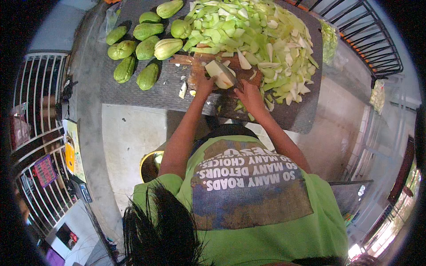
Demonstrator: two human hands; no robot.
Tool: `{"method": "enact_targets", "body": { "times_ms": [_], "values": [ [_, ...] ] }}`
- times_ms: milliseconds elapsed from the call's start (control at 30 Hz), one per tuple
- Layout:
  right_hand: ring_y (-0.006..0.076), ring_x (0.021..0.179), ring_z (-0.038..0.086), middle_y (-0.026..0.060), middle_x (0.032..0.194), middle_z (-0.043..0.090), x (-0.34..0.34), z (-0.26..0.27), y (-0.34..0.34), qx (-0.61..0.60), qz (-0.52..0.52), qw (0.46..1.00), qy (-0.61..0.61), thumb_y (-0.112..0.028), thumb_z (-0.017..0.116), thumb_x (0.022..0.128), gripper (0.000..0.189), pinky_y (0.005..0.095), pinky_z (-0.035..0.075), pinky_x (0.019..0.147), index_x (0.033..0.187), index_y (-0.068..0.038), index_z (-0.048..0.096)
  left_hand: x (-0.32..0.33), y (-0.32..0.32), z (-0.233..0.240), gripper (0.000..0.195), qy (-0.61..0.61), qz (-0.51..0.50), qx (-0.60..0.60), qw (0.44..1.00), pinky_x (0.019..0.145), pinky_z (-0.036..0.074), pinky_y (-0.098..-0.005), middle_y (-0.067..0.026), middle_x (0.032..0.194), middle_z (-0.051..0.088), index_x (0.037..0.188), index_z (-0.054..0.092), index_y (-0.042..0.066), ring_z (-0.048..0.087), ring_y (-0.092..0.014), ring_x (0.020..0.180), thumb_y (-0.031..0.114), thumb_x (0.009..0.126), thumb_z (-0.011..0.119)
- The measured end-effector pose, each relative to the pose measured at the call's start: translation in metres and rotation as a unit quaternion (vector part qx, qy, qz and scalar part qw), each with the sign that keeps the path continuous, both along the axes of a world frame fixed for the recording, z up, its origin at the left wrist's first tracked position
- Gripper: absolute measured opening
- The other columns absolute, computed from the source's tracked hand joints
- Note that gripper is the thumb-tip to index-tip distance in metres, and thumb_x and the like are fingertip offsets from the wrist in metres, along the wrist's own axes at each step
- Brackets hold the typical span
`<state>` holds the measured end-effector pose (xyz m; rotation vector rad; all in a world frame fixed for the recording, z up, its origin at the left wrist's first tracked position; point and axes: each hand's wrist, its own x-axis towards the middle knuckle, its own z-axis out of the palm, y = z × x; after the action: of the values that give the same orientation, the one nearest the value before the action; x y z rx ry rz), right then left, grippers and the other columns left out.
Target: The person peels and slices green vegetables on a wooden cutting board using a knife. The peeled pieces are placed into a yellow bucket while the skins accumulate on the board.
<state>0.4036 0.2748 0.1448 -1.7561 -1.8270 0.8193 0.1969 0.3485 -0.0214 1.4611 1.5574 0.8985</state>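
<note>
My left hand grips a peeled chunk of chayote from its left side, over a worn wooden cutting board. On the right, my right hand is closed around what looks like a knife, its dark blade against the chunk's right side; the handle is mostly hidden by the fingers. Behind the board lies a big heap of pale green chayote slices, which spreads down along its right side. Several whole green chayotes lie on the dark mat at the left.
Small scraps lie on the dark textured mat left of the board. A yellow-rimmed bucket stands below, beside my left arm. Filled plastic bags and a black metal rack are at the upper right.
</note>
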Motion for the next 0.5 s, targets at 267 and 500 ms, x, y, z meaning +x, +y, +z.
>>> {"method": "enact_targets", "body": {
  "times_ms": [267,500],
  "values": [
    [0.0421,0.081,0.062,0.0272,0.083,0.062,0.000,-0.001,-0.004,-0.048,-0.004,0.999,-0.006,-0.023,0.065,0.085,0.039,0.0457,0.048,0.070,0.109,0.006,0.056,0.012,-0.021,0.071,0.057,-0.142,0.073,-0.094,0.983,0.081,0.053,-0.0365,-0.0170,0.114,0.055,0.127,0.042,-0.001,0.059,-0.029,0.099,0.009,0.078,0.071],
    [0.0413,0.080,0.063,0.0264,0.082,0.063,-0.005,-0.010,-0.011,-0.053,0.018,0.997,-0.043,-0.023,0.062,0.087,0.038,0.0472,0.049,0.069,0.112,0.005,0.055,0.001,-0.015,0.044,0.061,-0.036,0.027,-0.120,0.992,0.088,0.046,-0.0443,-0.0272,0.113,0.057,0.124,0.044,-0.006,0.059,-0.041,0.101,0.014,0.074,0.073]
  ]
}}
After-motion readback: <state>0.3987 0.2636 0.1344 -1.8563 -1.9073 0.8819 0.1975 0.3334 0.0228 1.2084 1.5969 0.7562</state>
